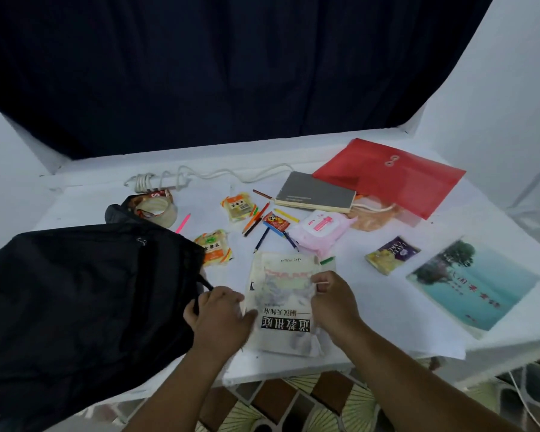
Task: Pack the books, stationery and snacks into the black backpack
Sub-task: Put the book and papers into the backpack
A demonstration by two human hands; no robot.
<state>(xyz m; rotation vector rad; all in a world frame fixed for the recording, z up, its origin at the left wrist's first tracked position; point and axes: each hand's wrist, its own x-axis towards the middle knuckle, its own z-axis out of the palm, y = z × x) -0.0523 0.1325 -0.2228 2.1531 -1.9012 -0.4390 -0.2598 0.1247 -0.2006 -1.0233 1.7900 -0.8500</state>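
A worn white book (282, 302) lies near the table's (371, 307) front edge, and both hands are on it: the right hand (331, 302) pinches its right edge, fingers curled round it, while the left hand (222, 316) lies with fingers spread on its left edge. Just left of the book sits the black backpack (85, 300). Beyond the book lie coloured pencils (258, 218) and snack packets (214, 246); far right of it, a blue-green book (473, 283).

Worn white book (282, 302) lies flat beside black backpack (85, 294).
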